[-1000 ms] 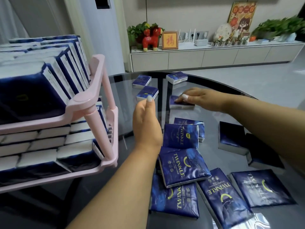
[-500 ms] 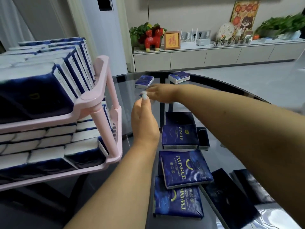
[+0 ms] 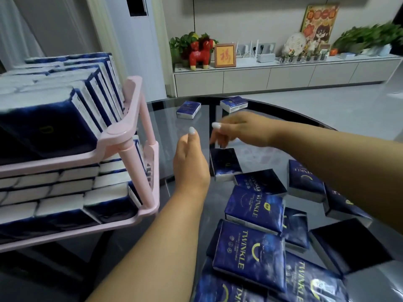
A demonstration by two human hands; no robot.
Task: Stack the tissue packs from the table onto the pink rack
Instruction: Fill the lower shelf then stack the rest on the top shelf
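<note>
The pink rack (image 3: pixel 130 136) stands at the left, both tiers packed with blue tissue packs. Several more blue packs (image 3: pixel 250 251) lie on the glass table (image 3: pixel 283 118) at lower right. Two packs (image 3: pixel 188 109) sit near the far edge. My left hand (image 3: pixel 190 162) stands upright beside the rack with its thumb up; its fingers are hidden and nothing shows in it. My right hand (image 3: pixel 235 129) hovers over the table's middle. Its fingers hang curled just above the far edge of a dark pack (image 3: pixel 225 164), which lies right of my left hand.
The rack's post (image 3: pixel 135 171) and lower tray corner sit close to my left wrist. Behind the table runs a long low cabinet (image 3: pixel 283 77) with a red toy horse, a framed picture and plants. Bare glass lies between the far packs and my hands.
My right hand has drawn back from the pack ahead of my left thumb. That pack is gone from its spot, and a dark pack now lies beside my left hand, which stayed put.
</note>
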